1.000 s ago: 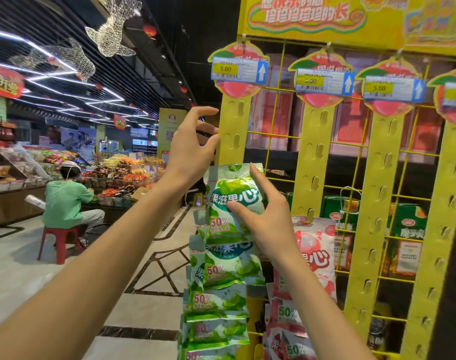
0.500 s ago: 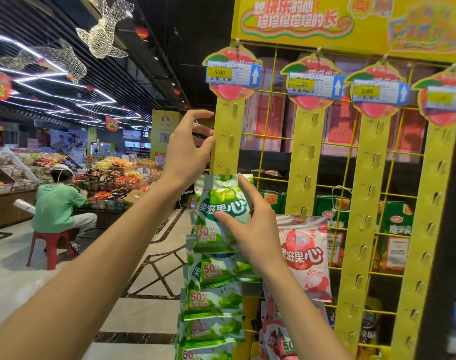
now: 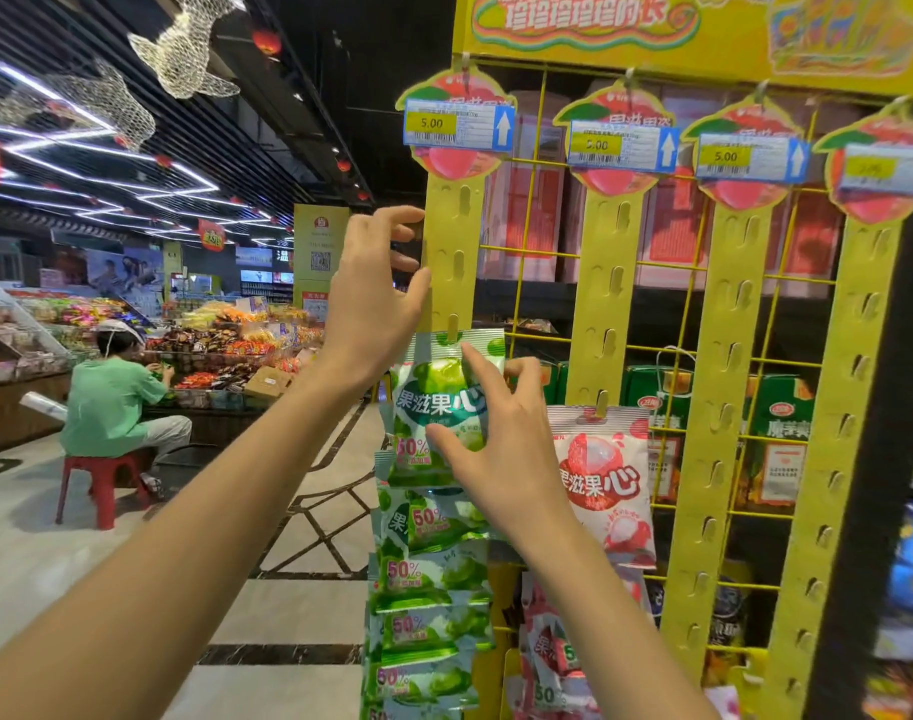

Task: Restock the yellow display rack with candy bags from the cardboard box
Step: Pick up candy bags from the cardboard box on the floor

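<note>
The yellow display rack [image 3: 615,304] fills the right half of the view, with several vertical hook strips under price tags. A green candy bag [image 3: 433,402] sits at a tab on the leftmost strip [image 3: 451,241], its top edge at the hook. My right hand [image 3: 496,449] grips this bag from the front right, thumb and index finger on its face. My left hand [image 3: 371,304] is just left of the strip above the bag, fingers apart, holding nothing. Several green bags [image 3: 428,574] hang below. A pink candy bag [image 3: 605,475] hangs on the second strip.
Two strips on the right [image 3: 729,356] have bare hooks. Green cartons [image 3: 776,413] and pink boxes [image 3: 527,220] stand behind the wire grid. On the left, a person in a green shirt [image 3: 111,402] sits on a red stool [image 3: 100,485] by produce stands across an open tiled floor.
My right hand has lifted the green bag up to the tab on the leftmost strip. My left hand stayed beside the strip with fingers apart. The view shifted slightly.
</note>
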`<state>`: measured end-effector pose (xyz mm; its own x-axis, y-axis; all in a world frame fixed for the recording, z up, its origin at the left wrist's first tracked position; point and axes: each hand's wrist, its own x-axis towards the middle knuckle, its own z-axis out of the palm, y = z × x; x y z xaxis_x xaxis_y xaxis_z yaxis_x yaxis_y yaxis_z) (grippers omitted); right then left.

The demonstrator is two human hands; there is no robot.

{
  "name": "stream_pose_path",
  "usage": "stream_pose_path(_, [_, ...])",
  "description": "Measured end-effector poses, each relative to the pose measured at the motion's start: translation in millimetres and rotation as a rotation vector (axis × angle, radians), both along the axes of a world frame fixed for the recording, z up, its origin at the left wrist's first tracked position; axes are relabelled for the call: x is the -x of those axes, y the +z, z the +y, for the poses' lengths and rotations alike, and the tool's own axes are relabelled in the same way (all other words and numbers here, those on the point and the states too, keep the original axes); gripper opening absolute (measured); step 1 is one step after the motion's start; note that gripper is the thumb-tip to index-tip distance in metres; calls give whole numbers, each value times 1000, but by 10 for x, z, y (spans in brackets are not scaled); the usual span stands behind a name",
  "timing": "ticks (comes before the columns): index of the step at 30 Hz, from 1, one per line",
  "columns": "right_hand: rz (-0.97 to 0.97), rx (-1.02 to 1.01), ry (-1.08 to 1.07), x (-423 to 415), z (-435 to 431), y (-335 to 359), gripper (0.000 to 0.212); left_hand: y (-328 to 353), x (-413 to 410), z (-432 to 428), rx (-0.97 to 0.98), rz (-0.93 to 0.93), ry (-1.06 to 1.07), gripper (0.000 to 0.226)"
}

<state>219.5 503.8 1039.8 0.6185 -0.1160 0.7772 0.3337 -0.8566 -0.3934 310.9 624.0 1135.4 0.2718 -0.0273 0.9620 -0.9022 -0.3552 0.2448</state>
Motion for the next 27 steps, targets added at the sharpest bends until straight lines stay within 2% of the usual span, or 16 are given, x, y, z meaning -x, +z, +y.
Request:
stream_pose_path(4, [-76,34,-44,141,-35,-34,69,-159,157,91,-97,-120,200,47])
stream_pose_path(8, [-172,23,-49,336,-227,-3,63,-291,424,152,-274,-225,409,47])
stream_pose_path(13, [-199,128,-207,611,-706,88,67,-420,740,-107,-517,-241,538,52])
stream_pose_path(21, [127,363,-579,1255,-1612,78,85,-717,1222,-1182,-739,-205,505,51])
stream_pose_path(27, [307,404,-696,1944,-2317,-48,87,-907,1681,-2035,-801,-169,347,54])
